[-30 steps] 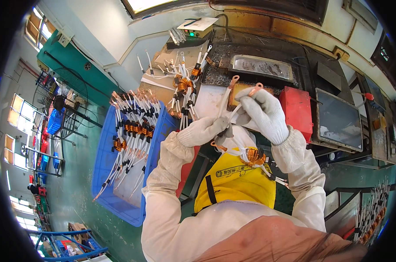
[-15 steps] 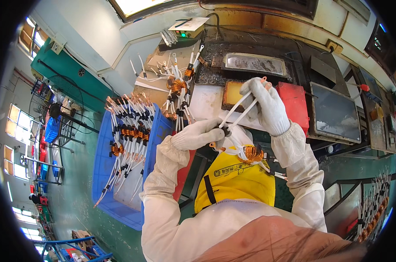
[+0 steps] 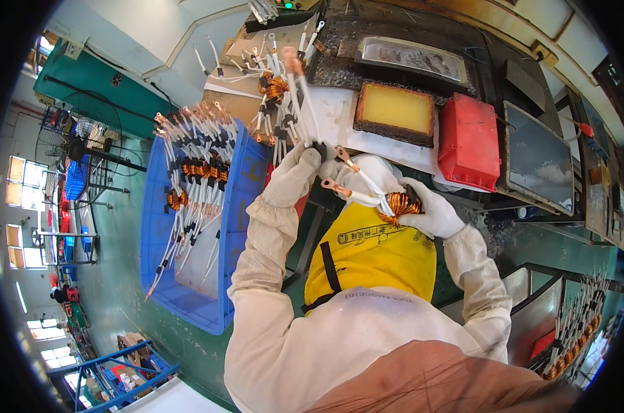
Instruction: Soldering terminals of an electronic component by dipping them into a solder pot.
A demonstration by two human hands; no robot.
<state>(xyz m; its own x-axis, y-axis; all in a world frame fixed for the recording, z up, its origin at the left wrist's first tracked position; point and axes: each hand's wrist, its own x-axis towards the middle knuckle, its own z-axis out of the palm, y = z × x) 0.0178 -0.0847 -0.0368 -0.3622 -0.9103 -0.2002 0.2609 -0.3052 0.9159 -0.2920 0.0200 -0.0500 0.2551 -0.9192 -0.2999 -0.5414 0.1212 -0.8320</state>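
White work gloves cover both hands. My left hand (image 3: 299, 171) is closed around a pair of white leads (image 3: 305, 103) at a black sleeve (image 3: 320, 149); their copper lugs point up and are smeared by motion. In front of the yellow apron (image 3: 374, 255), my right hand (image 3: 432, 212) grips a copper-wound coil (image 3: 403, 205), its fingers wrapped over the coil's right side. Two more white leads with copper lugs (image 3: 346, 160) reach from the coil toward my left hand. How the held pair joins the coil is partly hidden.
A blue crate (image 3: 222, 275) of similar coils stands at left. On the bench are more wired coils (image 3: 274, 88), a tray with a yellow block (image 3: 394, 113), a red box (image 3: 469, 144) and a long metal-framed basin (image 3: 414, 58). A rack of coils (image 3: 574, 337) stands lower right.
My right hand has left the lug ends of the leads and come down to the coil. My left hand has moved up and left with the leads, which now point upward. The view has shifted.
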